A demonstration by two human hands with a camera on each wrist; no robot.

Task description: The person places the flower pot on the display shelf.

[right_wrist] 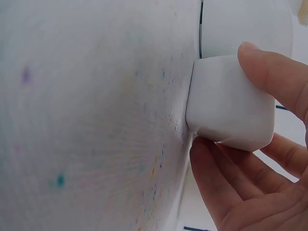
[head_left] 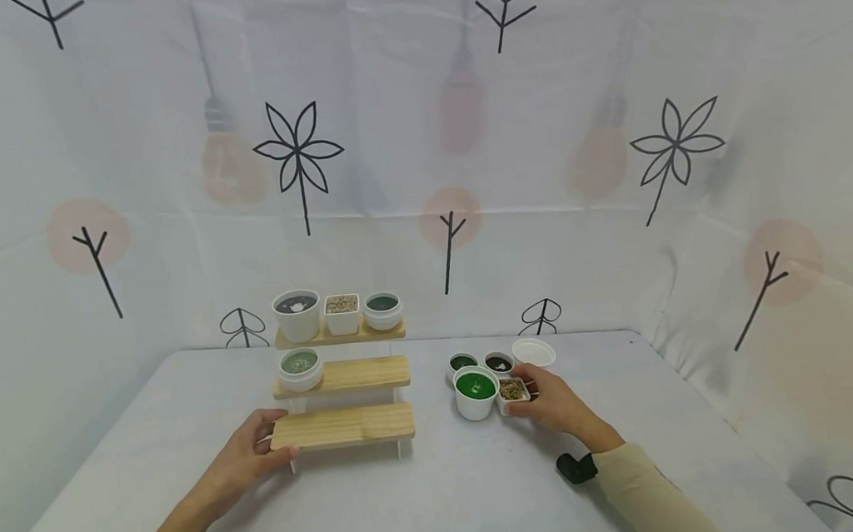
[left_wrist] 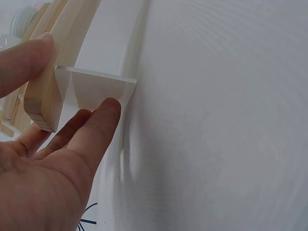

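Observation:
A three-tier wooden stand (head_left: 341,425) with pale boards stands left of centre. At the left end of its lowest board, my left hand (head_left: 242,456) grips with the thumb against the front edge and the fingers around the end and by the clear support (left_wrist: 96,86). My right hand (head_left: 553,402) holds a small square white pot (head_left: 512,390) with grainy brown-green filling, thumb on one side and fingers on the other. In the right wrist view the square pot (right_wrist: 231,103) sits at the table surface, right beside a larger round white pot (right_wrist: 245,29).
Beside the held pot stand a green-filled white pot (head_left: 476,394), two small dark-filled pots and a white round lid-like piece (head_left: 533,352). The top tier bears a round pot (head_left: 298,318), a square pot (head_left: 343,316) and a bowl (head_left: 383,313). Another bowl (head_left: 301,372) is on the middle tier.

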